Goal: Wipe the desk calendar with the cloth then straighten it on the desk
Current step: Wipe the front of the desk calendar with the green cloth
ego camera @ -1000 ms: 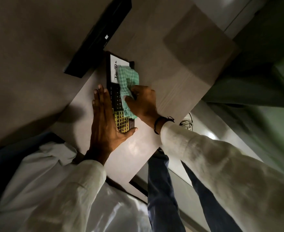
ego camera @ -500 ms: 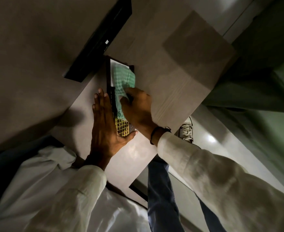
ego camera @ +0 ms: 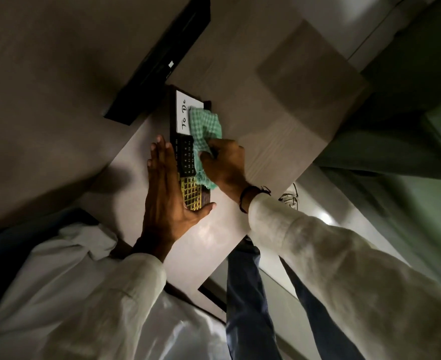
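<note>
Green checked cloth (ego camera: 206, 131): one, bunched in the right hand (ego camera: 226, 165), pressed on the calendar face.
Left hand (ego camera: 167, 193): flat, fingers straight, laid against the calendar's left edge, grasping nothing.
Dark rectangular desk calendar (ego camera: 185, 154): one, on the pale wooden desk (ego camera: 279, 141), beside one black bar (ego camera: 159, 61).
Sleeves: two, white.

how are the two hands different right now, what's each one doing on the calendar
The left hand lies flat and open, fingers straight, along the desk calendar's left edge; the right hand is curled shut around the green checked cloth. The left hand holds nothing; the right presses the cloth onto the calendar face. Only the right wrist shows a dark band. Both touch the calendar and wear pale sleeves.
</note>
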The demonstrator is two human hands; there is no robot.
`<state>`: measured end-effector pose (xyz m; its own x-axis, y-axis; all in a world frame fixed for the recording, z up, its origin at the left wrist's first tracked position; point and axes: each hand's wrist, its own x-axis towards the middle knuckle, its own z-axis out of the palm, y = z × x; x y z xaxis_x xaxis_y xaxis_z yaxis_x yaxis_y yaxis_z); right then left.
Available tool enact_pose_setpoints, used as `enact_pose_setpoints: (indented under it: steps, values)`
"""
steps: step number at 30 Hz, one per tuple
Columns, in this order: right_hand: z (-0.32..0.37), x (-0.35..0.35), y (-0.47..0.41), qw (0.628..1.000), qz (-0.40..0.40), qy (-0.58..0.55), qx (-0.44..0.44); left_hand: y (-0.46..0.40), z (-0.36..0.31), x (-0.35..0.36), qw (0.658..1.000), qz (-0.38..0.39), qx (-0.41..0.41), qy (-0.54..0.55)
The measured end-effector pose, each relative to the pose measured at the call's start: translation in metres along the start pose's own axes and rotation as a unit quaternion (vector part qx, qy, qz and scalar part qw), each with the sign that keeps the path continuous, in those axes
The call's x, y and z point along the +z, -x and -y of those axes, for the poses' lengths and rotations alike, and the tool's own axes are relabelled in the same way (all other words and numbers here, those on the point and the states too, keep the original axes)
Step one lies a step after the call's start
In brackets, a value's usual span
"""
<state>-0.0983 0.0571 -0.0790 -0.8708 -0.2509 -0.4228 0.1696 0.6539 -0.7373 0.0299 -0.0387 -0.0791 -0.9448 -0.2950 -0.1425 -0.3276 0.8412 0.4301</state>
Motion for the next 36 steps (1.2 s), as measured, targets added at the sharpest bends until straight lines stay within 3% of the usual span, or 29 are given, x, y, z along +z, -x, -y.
enact_pose_setpoints:
  steps: [5, 10, 15, 19, 24, 28, 36]
  values:
    - [0.014, 0.006, 0.012, 0.997, -0.018, -0.020, -0.069, 0.001, 0.010, 0.006, 1.000, 0.010, -0.003, -0.009]
    - [0.001, -0.001, 0.000, 1.000, -0.004, -0.005, 0.014, 0.000, 0.007, 0.007, 1.000, -0.003, -0.003, -0.012]
    - [0.013, 0.007, 0.015, 0.997, -0.024, -0.043, -0.066, 0.002, 0.010, 0.008, 0.999, -0.016, 0.005, -0.035]
    - [0.003, 0.001, 0.003, 1.000, -0.010, -0.006, 0.029, 0.000, 0.006, 0.008, 0.999, -0.010, -0.004, -0.037]
    - [0.018, 0.006, 0.007, 0.998, -0.022, -0.059, -0.009, -0.001, 0.007, 0.008, 0.999, -0.001, -0.016, -0.033]
    - [0.011, 0.003, -0.002, 0.997, -0.015, -0.014, 0.068, 0.000, 0.006, 0.009, 0.999, -0.009, -0.020, -0.024]
    - [0.015, -0.029, -0.001, 0.978, 0.123, -0.147, 0.076, -0.003, 0.003, 0.006, 0.999, -0.004, -0.041, -0.016]
